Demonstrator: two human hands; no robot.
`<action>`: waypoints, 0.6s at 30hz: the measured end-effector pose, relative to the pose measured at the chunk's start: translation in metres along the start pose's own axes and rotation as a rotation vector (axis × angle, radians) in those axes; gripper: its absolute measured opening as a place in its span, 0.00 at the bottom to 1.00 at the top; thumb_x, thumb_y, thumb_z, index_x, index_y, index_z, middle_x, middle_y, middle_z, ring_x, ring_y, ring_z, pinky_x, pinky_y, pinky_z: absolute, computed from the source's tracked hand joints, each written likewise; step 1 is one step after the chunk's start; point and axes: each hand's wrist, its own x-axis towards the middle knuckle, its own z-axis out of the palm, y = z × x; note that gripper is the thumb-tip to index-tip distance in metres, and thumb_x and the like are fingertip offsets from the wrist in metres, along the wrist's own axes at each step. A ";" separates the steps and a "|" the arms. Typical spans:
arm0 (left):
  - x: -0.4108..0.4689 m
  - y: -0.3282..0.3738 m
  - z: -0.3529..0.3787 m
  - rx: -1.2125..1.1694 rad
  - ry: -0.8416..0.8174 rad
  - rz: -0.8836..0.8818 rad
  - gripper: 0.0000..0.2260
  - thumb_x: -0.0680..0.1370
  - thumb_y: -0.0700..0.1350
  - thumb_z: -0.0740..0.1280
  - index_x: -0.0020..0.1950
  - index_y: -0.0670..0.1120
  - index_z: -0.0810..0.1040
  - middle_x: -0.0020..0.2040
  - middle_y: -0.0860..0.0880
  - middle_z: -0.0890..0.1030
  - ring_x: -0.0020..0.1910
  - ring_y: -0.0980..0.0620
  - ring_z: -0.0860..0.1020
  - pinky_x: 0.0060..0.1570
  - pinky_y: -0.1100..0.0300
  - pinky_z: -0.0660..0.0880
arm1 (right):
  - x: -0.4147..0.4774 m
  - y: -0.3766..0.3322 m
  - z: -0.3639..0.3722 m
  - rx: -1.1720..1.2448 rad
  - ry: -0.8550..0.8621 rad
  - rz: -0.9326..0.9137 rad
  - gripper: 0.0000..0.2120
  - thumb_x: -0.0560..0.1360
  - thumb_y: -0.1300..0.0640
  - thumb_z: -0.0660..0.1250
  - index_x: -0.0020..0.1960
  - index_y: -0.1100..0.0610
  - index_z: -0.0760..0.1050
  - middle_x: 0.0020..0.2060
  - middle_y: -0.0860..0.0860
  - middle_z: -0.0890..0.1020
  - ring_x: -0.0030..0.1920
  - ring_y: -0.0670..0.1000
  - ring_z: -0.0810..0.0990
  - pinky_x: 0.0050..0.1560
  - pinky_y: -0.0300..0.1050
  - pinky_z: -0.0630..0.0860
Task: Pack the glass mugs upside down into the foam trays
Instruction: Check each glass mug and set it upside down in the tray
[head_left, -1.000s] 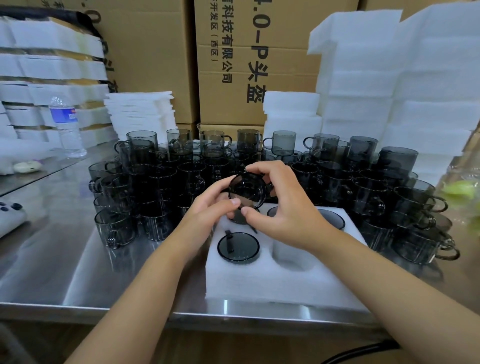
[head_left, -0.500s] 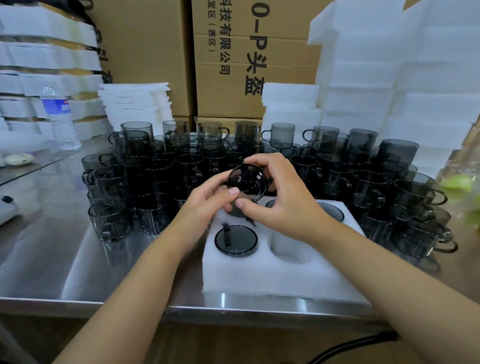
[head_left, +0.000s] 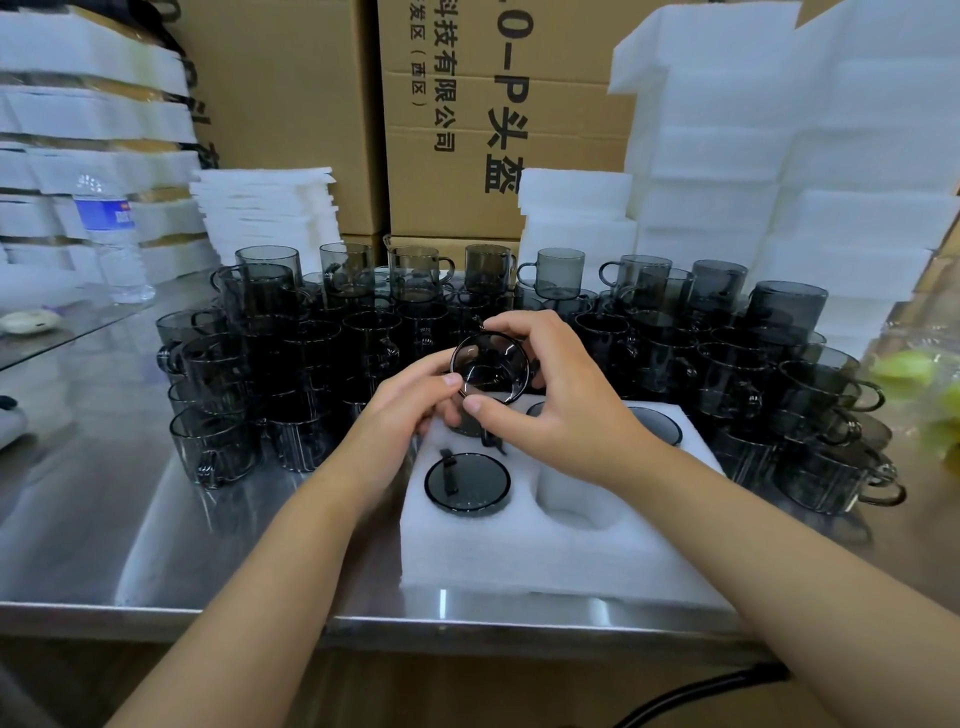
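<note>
smoky mug in both hands' grip, above foam tray

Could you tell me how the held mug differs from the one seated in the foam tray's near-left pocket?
The held mug is raised above the foam tray; the seated mug sits sunk in its pocket.
The held mug is tipped, a round end facing the camera; the seated mug is base up.
The left hand and right hand grip the held mug; nothing touches the seated mug.
Both are smoky grey glass.
</note>
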 end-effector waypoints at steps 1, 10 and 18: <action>0.000 -0.001 0.000 -0.001 0.004 0.003 0.18 0.73 0.50 0.62 0.61 0.52 0.79 0.46 0.34 0.73 0.49 0.39 0.71 0.54 0.37 0.66 | 0.000 0.000 0.000 0.001 0.000 0.000 0.26 0.66 0.37 0.64 0.61 0.42 0.64 0.55 0.39 0.70 0.58 0.40 0.69 0.55 0.36 0.67; 0.000 -0.001 0.000 0.051 0.013 -0.005 0.17 0.74 0.50 0.62 0.61 0.51 0.79 0.49 0.28 0.73 0.49 0.39 0.72 0.58 0.32 0.66 | 0.000 -0.001 -0.001 -0.025 -0.012 -0.015 0.29 0.68 0.44 0.68 0.67 0.47 0.67 0.56 0.41 0.69 0.59 0.41 0.68 0.57 0.33 0.65; -0.001 -0.003 -0.001 0.060 0.012 0.002 0.21 0.69 0.61 0.66 0.60 0.56 0.80 0.45 0.40 0.75 0.47 0.42 0.75 0.57 0.37 0.70 | 0.000 -0.003 -0.004 -0.036 -0.052 0.004 0.29 0.69 0.42 0.69 0.68 0.44 0.66 0.59 0.39 0.72 0.61 0.41 0.68 0.59 0.33 0.65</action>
